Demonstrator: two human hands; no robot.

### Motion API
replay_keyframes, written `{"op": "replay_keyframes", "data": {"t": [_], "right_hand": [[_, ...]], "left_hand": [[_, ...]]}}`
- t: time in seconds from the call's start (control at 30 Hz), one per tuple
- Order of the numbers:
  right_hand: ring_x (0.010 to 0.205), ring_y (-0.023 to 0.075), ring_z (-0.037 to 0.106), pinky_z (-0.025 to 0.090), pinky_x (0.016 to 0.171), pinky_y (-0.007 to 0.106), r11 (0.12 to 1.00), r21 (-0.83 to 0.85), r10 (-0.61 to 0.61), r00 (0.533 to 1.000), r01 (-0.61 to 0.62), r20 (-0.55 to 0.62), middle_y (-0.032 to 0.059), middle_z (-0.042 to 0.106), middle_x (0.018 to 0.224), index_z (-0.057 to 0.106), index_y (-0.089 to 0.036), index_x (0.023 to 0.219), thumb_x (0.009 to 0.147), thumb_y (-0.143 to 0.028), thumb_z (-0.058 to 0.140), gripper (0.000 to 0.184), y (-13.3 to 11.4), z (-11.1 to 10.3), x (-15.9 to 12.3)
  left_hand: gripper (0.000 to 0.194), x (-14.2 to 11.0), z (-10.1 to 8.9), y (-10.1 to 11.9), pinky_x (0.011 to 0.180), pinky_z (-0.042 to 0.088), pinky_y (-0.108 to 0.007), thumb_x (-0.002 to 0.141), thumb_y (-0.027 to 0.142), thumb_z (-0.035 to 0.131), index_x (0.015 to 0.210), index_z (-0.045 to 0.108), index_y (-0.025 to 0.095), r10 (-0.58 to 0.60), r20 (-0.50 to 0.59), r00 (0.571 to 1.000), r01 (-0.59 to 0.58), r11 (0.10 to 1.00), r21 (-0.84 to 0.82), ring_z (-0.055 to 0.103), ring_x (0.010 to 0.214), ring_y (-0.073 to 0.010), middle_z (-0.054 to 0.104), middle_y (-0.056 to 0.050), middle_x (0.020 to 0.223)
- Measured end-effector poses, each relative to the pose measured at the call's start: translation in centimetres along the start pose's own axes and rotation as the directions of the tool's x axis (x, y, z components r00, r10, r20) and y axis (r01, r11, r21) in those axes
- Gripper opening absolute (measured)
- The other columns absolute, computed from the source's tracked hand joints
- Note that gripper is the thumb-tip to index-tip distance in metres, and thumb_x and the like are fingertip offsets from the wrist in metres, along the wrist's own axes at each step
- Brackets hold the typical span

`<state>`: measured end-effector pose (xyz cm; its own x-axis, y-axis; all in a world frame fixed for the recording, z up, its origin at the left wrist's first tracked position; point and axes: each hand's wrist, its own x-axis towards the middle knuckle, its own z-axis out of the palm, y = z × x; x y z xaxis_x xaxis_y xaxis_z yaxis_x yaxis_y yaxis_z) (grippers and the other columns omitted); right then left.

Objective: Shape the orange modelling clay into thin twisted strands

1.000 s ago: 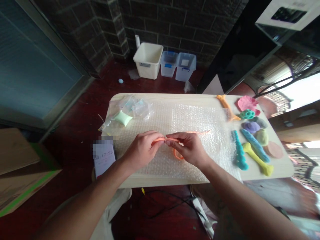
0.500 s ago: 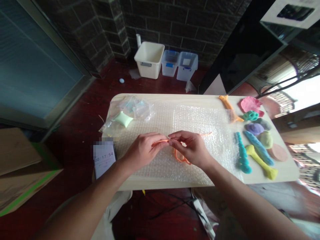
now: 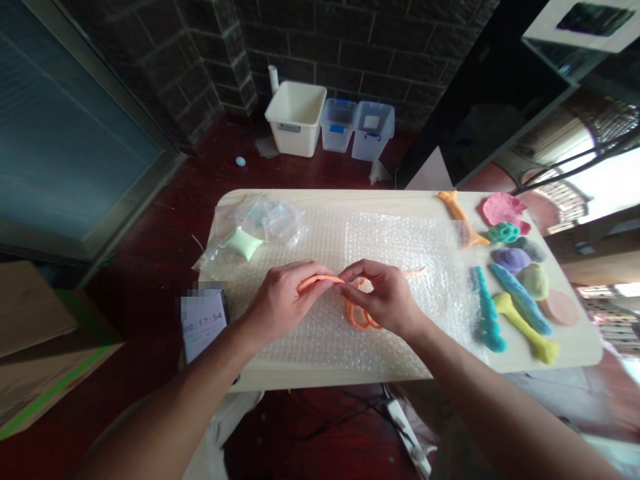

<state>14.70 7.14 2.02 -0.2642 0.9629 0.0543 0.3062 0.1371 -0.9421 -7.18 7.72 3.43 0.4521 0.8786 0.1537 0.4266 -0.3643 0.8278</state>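
Observation:
Both hands pinch one strip of orange modelling clay (image 3: 316,280) above the bubble wrap (image 3: 320,340). My left hand (image 3: 283,298) is closed on its thicker part, thumb below and fingers above. Fingertips of my right hand (image 3: 383,293) are closed on the strip just to the right, nearly touching the left fingertips. A thin orange clay strand (image 3: 356,318) hangs or lies in loops beneath the right hand, and a thin end of it shows on the wrap beyond that hand. The right fingers partly hide the strand.
On the table's right stand several clay shapes, among them a yellow bone (image 3: 530,329), a teal beaded piece (image 3: 486,313) and an orange piece (image 3: 463,217). At left are a pale green packet (image 3: 243,243), clear bags (image 3: 280,217) and a phone (image 3: 204,323) showing a timer.
The orange strip now shows more plainly and arches between the fingers, with the left hand shifted slightly left. The camera view has moved a little.

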Motion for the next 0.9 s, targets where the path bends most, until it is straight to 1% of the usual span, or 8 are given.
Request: {"op": "replay_keyframes", "data": {"t": [0.17,0.37,0.53,0.63,0.7,0.73,0.8,0.9], "right_hand": [[0.074,0.0186,0.075,0.058,0.070,0.030,0.998,-0.059,0.011,1.000,-0.010,0.014,0.0051,0.081,0.086,0.080,-0.020,0.095,0.091,-0.032,0.074,0.014,-0.11,-0.22,0.01],[0.076,0.0186,0.076,0.058,0.072,0.031,0.992,-0.122,-0.038,0.999,0.042,0.035,0.0046,0.081,0.087,0.079,-0.020,0.095,0.092,-0.032,0.072,0.014,-0.29,-0.28,-0.13],[0.080,0.0192,0.076,0.058,0.075,0.032,0.996,-0.068,-0.058,0.997,0.061,0.050,0.0064,0.081,0.092,0.078,-0.018,0.109,0.090,-0.031,0.075,0.023,-0.66,-0.07,-0.30],[0.073,0.0177,0.074,0.056,0.069,0.030,0.995,-0.083,-0.050,0.997,0.054,0.058,0.0057,0.081,0.086,0.081,-0.019,0.100,0.094,-0.032,0.072,0.016,-0.75,-0.13,-0.28],[0.071,0.0174,0.073,0.055,0.066,0.029,0.996,-0.085,-0.023,0.999,0.026,0.037,0.0059,0.080,0.083,0.080,-0.018,0.096,0.094,-0.033,0.070,0.018,-0.71,-0.20,-0.28],[0.070,0.0173,0.073,0.055,0.065,0.029,0.997,-0.078,-0.006,0.999,0.009,0.033,0.0062,0.079,0.081,0.079,-0.017,0.096,0.095,-0.033,0.070,0.019,-0.66,-0.21,-0.30],[0.072,0.0173,0.073,0.055,0.065,0.028,0.999,-0.045,0.008,0.999,-0.006,0.049,0.0070,0.079,0.084,0.077,-0.016,0.100,0.094,-0.034,0.070,0.020,-0.54,-0.13,-0.37],[0.077,0.0179,0.073,0.057,0.070,0.030,0.999,0.002,-0.042,0.996,0.042,0.082,0.0077,0.081,0.092,0.076,-0.016,0.112,0.090,-0.032,0.076,0.027,-0.46,0.18,-0.50]], "left_hand": [[0.022,0.28,-0.03,-0.18,0.076,0.050,-0.029,0.102,0.032,0.059,0.097,0.076,0.020,0.003,-0.009,1.000,-0.003,1.000,0.010,0.069,0.083,-0.0165,0.077,-0.004,0.091],[0.024,0.22,0.17,-0.37,0.071,0.048,-0.028,0.102,0.033,0.058,0.092,0.075,0.019,-0.001,0.004,1.000,0.001,0.999,0.033,0.067,0.076,-0.0152,0.075,-0.003,0.084],[0.027,-0.16,0.17,-0.29,0.068,0.048,-0.026,0.102,0.035,0.057,0.089,0.075,0.019,-0.031,0.037,0.999,0.032,0.999,-0.004,0.066,0.073,-0.0140,0.075,-0.002,0.082],[0.021,-0.45,0.17,-0.45,0.072,0.051,-0.026,0.099,0.037,0.062,0.101,0.074,0.019,-0.101,0.074,0.992,0.106,0.992,-0.065,0.069,0.079,-0.0149,0.077,-0.003,0.090],[0.021,-0.57,0.19,-0.65,0.077,0.053,-0.027,0.096,0.035,0.066,0.109,0.071,0.019,-0.125,0.075,0.989,0.133,0.986,-0.105,0.071,0.087,-0.0160,0.078,-0.004,0.099],[0.020,-0.61,0.20,-0.73,0.078,0.053,-0.027,0.095,0.033,0.067,0.108,0.070,0.019,-0.128,0.066,0.990,0.135,0.984,-0.116,0.071,0.087,-0.0160,0.077,-0.004,0.099],[0.015,-0.64,0.19,-0.80,0.074,0.052,-0.026,0.097,0.031,0.064,0.099,0.071,0.018,-0.127,0.054,0.990,0.132,0.985,-0.112,0.069,0.082,-0.0151,0.076,-0.003,0.093],[0.020,-0.65,0.08,-0.60,0.068,0.049,-0.025,0.099,0.032,0.059,0.094,0.072,0.018,-0.131,0.073,0.989,0.138,0.985,-0.101,0.066,0.076,-0.0143,0.075,-0.002,0.085]]}}
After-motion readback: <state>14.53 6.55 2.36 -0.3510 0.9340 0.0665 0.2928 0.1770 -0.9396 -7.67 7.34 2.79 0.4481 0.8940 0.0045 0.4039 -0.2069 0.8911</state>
